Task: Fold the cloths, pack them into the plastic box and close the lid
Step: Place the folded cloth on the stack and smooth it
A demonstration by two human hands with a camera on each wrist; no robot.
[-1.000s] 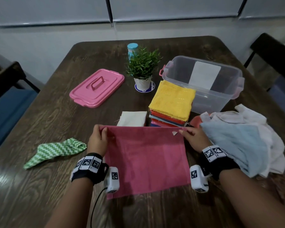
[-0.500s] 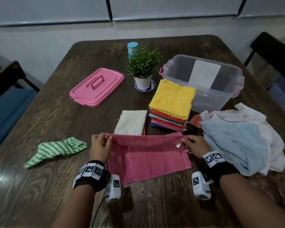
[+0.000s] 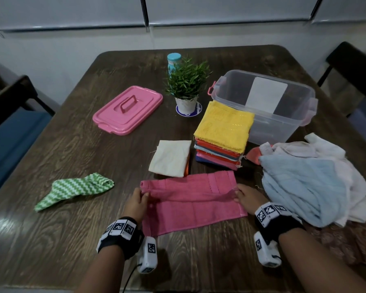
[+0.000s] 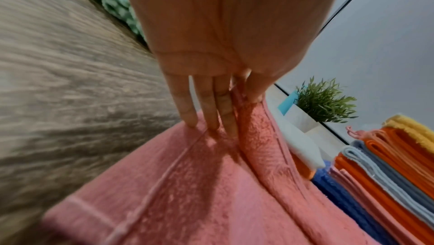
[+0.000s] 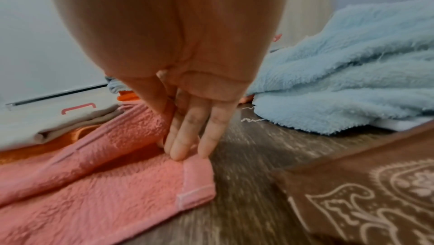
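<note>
A pink cloth (image 3: 190, 206) lies on the table in front of me, its far part doubled back over the near part. My left hand (image 3: 145, 194) pinches the turned-over edge at the left end, and my right hand (image 3: 237, 192) pinches it at the right end. In the left wrist view the left hand (image 4: 241, 115) holds the pink cloth (image 4: 211, 193) between thumb and forefinger, other fingers straight. The right hand (image 5: 173, 134) grips the pink cloth (image 5: 98, 184) likewise. The clear plastic box (image 3: 283, 123) stands open at the back right. Its pink lid (image 3: 127, 109) lies at the back left.
A stack of folded cloths (image 3: 224, 125) topped in yellow sits before the box, beside a folded white cloth (image 3: 170, 158). A heap of loose cloths (image 3: 304, 187) lies right, a brown patterned one (image 3: 347, 244) nearer. Left lies a green zigzag cloth (image 3: 72, 191). A potted plant (image 3: 187, 85) stands behind.
Both hands have lifted the pink cloth's far edge and drawn it toward me, so the cloth is folding over itself. Nothing else has moved.
</note>
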